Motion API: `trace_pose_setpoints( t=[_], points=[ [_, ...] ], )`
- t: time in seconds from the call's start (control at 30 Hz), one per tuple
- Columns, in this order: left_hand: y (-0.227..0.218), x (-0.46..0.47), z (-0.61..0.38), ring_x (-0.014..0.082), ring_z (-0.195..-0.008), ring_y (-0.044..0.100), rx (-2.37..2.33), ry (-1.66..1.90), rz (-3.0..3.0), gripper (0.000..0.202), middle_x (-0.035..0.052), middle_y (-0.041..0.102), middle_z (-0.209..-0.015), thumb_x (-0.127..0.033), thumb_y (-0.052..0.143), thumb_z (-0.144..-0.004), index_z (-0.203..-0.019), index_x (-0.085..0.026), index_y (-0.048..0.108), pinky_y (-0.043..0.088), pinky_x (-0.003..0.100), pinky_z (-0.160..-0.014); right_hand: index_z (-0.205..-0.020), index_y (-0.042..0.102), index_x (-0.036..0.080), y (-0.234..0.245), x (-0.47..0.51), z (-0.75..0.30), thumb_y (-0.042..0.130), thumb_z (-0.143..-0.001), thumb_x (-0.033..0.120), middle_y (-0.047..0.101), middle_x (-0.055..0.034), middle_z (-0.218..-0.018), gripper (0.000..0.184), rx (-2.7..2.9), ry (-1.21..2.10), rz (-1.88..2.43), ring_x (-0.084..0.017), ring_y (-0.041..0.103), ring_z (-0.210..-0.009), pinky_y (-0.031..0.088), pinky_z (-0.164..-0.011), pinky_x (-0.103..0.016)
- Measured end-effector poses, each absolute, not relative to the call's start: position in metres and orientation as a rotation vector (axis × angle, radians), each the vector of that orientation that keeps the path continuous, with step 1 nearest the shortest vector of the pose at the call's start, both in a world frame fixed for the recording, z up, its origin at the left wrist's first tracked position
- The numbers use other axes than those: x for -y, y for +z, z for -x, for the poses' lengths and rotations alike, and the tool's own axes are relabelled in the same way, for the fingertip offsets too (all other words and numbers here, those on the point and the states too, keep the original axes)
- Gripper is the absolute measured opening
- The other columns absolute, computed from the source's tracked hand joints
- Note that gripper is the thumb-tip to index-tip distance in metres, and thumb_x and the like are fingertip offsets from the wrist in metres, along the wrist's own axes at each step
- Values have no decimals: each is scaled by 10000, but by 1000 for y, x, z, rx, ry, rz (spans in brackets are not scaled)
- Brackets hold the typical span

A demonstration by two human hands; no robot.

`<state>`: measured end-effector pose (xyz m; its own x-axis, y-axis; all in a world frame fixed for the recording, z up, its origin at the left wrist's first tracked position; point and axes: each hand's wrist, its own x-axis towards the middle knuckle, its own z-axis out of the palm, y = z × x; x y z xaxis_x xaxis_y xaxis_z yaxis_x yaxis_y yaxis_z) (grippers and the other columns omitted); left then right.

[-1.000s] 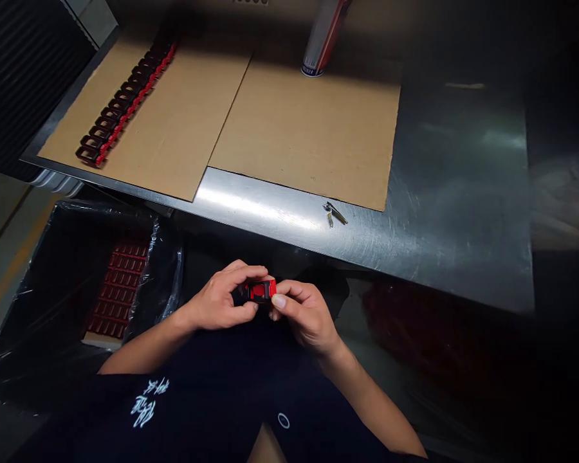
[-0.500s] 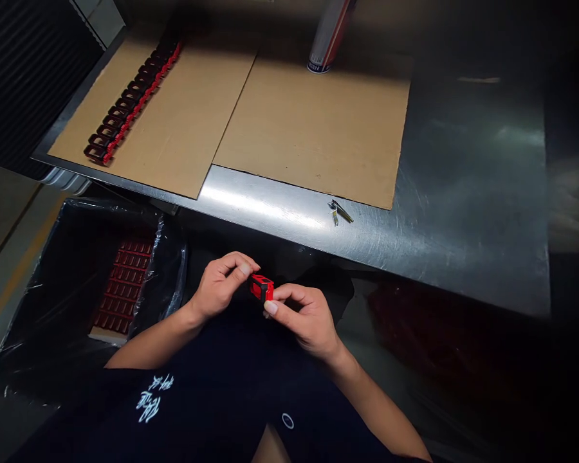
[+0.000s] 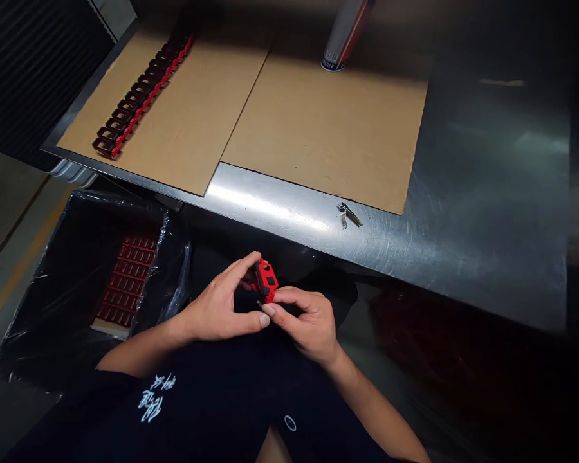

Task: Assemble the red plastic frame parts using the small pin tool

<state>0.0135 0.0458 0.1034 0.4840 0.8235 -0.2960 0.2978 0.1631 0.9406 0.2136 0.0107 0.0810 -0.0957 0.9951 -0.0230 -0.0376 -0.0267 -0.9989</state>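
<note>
Left hand (image 3: 217,308) and right hand (image 3: 305,325) pinching a red plastic clip (image 3: 266,280), turning it upright just off the table's (image 3: 463,225) front edge.

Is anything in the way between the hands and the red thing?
No, nothing visible stands in the way. The red and black plastic part sits right between the left hand and the right hand, with fingers of both hands against it.
</note>
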Motion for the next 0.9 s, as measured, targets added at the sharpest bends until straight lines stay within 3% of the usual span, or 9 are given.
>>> trace_pose_setpoints(
  t=[0.13,0.53,0.9],
  points=[
    [102,-47,-19,358,-1375,551,-1086,516,-1493,991,175,503,-1544,-475,841,-751,-1579,-210,366,449,508,-1187,-858,808,272,78,-10,-212,790,-854,252,797,-28,-786,28,1290,1228,1109,-202,746,-700,619,-702,-336],
    [100,-49,-25,306,-1333,581,-1044,711,-1818,794,143,568,-1453,-309,813,-798,-1500,-248,448,509,477,-1144,-866,778,253,70,-10,-212,734,-874,179,779,-34,-796,87,1419,1160,1078,-194,731,-727,583,-699,-323],
    [95,-50,-26,298,-1400,532,-851,815,-2091,795,202,532,-1479,-206,715,-876,-1576,-194,336,538,496,-1131,-888,736,225,69,-8,-215,656,-875,85,756,-24,-838,162,1485,1106,1088,-160,717,-758,563,-716,-271]
  ],
)
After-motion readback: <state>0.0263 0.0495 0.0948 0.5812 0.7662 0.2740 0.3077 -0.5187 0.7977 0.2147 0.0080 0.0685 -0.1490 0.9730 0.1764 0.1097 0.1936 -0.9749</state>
